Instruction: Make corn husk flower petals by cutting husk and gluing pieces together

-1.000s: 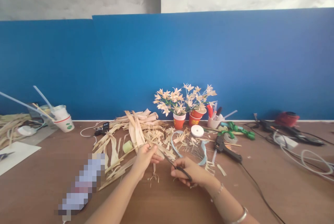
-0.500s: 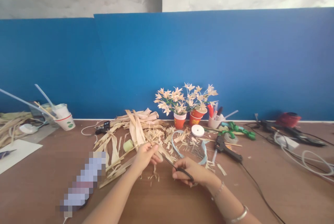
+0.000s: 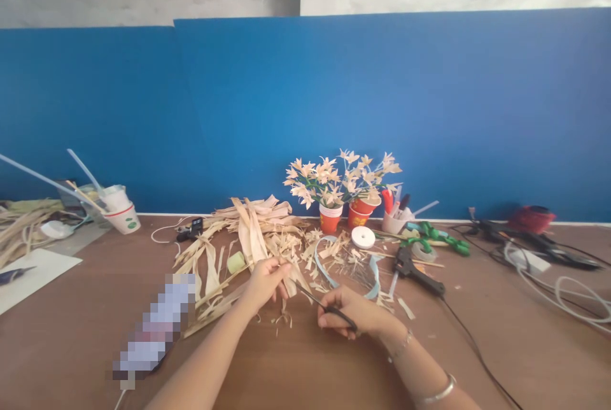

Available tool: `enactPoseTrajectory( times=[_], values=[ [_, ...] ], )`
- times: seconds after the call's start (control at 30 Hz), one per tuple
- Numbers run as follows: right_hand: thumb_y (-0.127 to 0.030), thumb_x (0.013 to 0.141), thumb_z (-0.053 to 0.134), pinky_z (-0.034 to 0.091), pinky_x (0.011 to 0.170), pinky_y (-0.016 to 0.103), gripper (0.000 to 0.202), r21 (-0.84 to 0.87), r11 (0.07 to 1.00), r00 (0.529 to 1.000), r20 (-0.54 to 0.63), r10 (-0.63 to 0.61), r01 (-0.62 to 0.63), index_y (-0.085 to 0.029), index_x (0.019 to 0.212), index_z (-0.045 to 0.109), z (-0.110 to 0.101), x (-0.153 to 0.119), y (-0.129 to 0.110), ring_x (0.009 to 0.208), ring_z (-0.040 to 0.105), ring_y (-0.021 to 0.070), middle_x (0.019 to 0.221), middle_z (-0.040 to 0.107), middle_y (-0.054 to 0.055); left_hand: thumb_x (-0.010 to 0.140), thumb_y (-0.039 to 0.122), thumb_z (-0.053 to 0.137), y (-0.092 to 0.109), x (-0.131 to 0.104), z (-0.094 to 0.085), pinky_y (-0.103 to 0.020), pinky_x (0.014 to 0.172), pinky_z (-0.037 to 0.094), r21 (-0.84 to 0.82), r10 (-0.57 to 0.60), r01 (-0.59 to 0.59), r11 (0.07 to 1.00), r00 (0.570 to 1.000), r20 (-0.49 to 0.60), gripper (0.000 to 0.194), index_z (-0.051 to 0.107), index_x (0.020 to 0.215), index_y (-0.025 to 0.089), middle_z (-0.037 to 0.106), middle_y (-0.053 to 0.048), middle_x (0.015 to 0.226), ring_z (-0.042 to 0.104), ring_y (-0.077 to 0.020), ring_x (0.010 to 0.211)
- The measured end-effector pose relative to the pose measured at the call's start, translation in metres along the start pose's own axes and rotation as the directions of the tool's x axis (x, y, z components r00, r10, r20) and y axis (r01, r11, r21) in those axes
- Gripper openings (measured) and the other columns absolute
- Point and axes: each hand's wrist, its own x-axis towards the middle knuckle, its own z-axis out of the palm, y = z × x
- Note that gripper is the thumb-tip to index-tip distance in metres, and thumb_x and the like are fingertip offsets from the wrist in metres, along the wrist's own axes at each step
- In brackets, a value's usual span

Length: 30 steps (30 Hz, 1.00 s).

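My left hand (image 3: 267, 279) is closed in a pinch, thumb against index finger, at the front of a heap of dried husk (image 3: 252, 232). It seems to grip a small pale piece of corn husk, mostly hidden by the fingers. To its right, my right hand (image 3: 347, 310) is wrapped around the dark handles of scissors (image 3: 344, 318). Their blades point up and left, the tips close to the left fingertips. Below the hands, thin husk scraps (image 3: 282, 319) lie on the table (image 3: 305, 372).
Husk flowers (image 3: 327, 174) stand in red paper cups (image 3: 329, 222) at the back. Beside them are a white spool (image 3: 363, 237), pale blue ribbon (image 3: 321, 257) and a glue gun (image 3: 415, 275) with its trailing cord. A pixelated object (image 3: 157, 327) lies left; cables (image 3: 563, 295) lie right.
The camera view has shifted slightly. My left fingers have curled in a little, and the scissors' tips remain close to them. The right hand keeps its hold on the scissors.
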Motion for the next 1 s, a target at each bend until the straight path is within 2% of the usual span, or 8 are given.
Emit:
enactPoseTrajectory(
  times=[0.2,0.4,0.57,0.67,0.8,1.0],
  values=[
    [-0.039,0.072,0.065,0.030,0.031,0.011,0.025,-0.030,0.999,1.000,-0.012,0.017,-0.017,-0.014,0.076,0.063,0.0007,-0.0011,-0.0032,0.033,0.041,0.0029,0.043,0.049,-0.008,0.075,0.041,0.058,-0.0031,0.0015,-0.0006,-0.017,0.033,0.027,0.041,0.026,-0.025,0.999,0.999,-0.020,0.026,0.062,0.078,0.015,0.046,0.008,0.039,0.044,-0.0083,0.032],
    [-0.040,0.072,0.065,0.029,0.031,0.011,0.026,-0.036,0.999,1.000,-0.016,0.013,-0.014,-0.014,0.075,0.063,0.0012,-0.0016,-0.0036,0.033,0.041,0.0029,0.043,0.048,-0.008,0.072,0.038,0.061,-0.0006,0.0012,-0.0018,-0.018,0.038,0.029,0.045,0.013,-0.012,0.999,1.000,-0.024,0.023,0.058,0.065,0.016,0.049,0.006,0.040,0.042,-0.0084,0.036],
    [-0.039,0.071,0.067,0.029,0.031,0.011,0.026,-0.032,0.999,0.999,-0.019,0.032,-0.033,-0.014,0.077,0.064,0.0008,-0.0018,-0.0032,0.032,0.041,0.0027,0.042,0.049,-0.008,0.072,0.036,0.062,0.0008,0.0007,-0.0012,-0.019,0.039,0.027,0.071,0.020,-0.016,0.997,0.998,-0.053,0.023,0.058,0.063,0.016,0.047,0.006,0.040,0.037,-0.0073,0.036],
    [-0.041,0.070,0.067,0.029,0.031,0.011,0.028,-0.014,0.999,0.999,-0.001,0.038,-0.038,-0.014,0.077,0.064,0.0005,-0.0017,-0.0024,0.033,0.043,0.0033,0.043,0.051,-0.008,0.070,0.036,0.063,0.0000,0.0015,-0.0015,-0.018,0.039,0.029,0.075,0.063,-0.056,0.996,0.993,-0.098,0.022,0.058,0.061,0.016,0.049,0.006,0.045,0.039,-0.0078,0.040],
    [-0.045,0.070,0.067,0.027,0.031,0.010,0.032,0.036,0.998,0.998,0.025,0.052,-0.052,-0.014,0.078,0.063,0.0008,-0.0009,0.0002,0.034,0.046,0.0038,0.044,0.054,-0.006,0.069,0.040,0.063,-0.0036,0.0037,-0.0033,-0.020,0.043,0.040,0.014,0.079,-0.078,0.997,0.982,-0.171,0.025,0.061,0.067,0.015,0.055,0.003,0.055,0.049,-0.0111,0.047],
    [-0.046,0.070,0.068,0.026,0.030,0.010,0.033,0.015,0.999,0.998,0.020,0.051,-0.051,-0.014,0.079,0.064,0.0023,0.0002,0.0002,0.034,0.046,0.0037,0.044,0.054,-0.006,0.067,0.044,0.065,-0.0068,0.0050,-0.0022,-0.024,0.046,0.048,-0.062,0.050,-0.062,0.996,0.982,-0.182,0.029,0.058,0.067,0.015,0.058,0.002,0.058,0.055,-0.0138,0.052]
  ],
)
